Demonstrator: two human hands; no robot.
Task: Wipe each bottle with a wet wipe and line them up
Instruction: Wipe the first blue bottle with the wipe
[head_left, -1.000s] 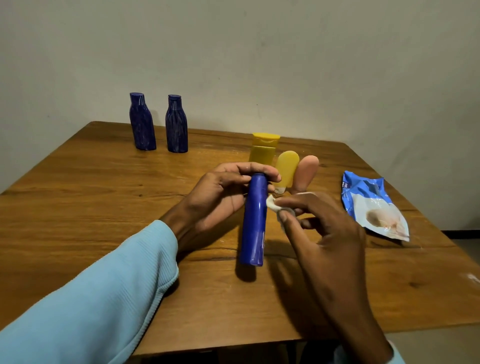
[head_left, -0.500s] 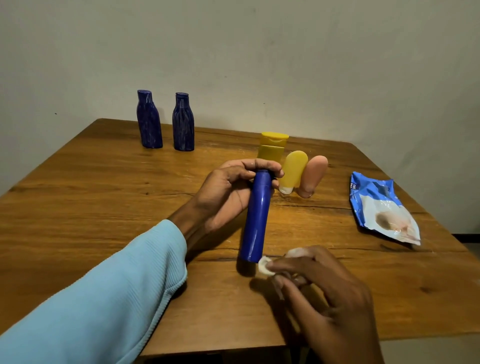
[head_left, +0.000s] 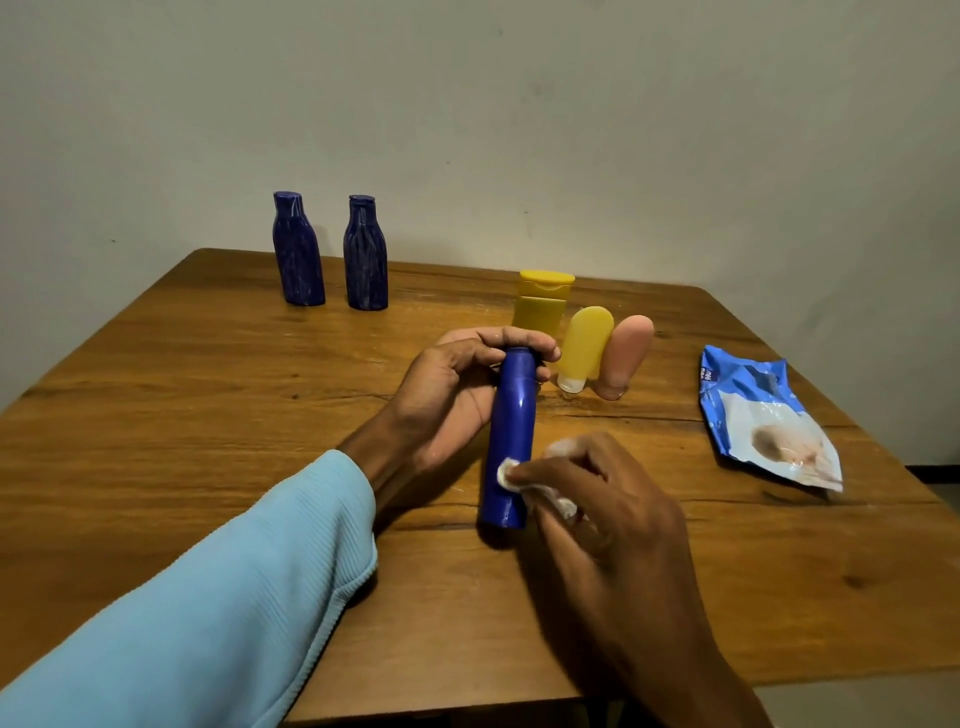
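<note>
A tall slim blue bottle (head_left: 511, 415) is held tilted over the middle of the wooden table (head_left: 156, 415). My left hand (head_left: 457, 389) grips its far end, fingers curled over the cap. My right hand (head_left: 597, 499) pinches a crumpled white wet wipe (head_left: 511, 474) and presses it on the bottle's lower side. Two dark blue bottles (head_left: 298, 249) (head_left: 365, 254) stand upright side by side at the table's far left edge. Just beyond the held bottle are a yellow bottle (head_left: 543, 304), a yellow tube (head_left: 584, 348) and a pinkish tube (head_left: 626, 356).
A blue and white wet wipe packet (head_left: 763, 415) lies flat at the right of the table. A plain wall stands right behind the table's far edge. The table's front edge runs close under my forearms.
My right hand with the wipe went from the bottle's upper part down past its lower end, then back up onto its lower side. My left hand kept hold of the top.
</note>
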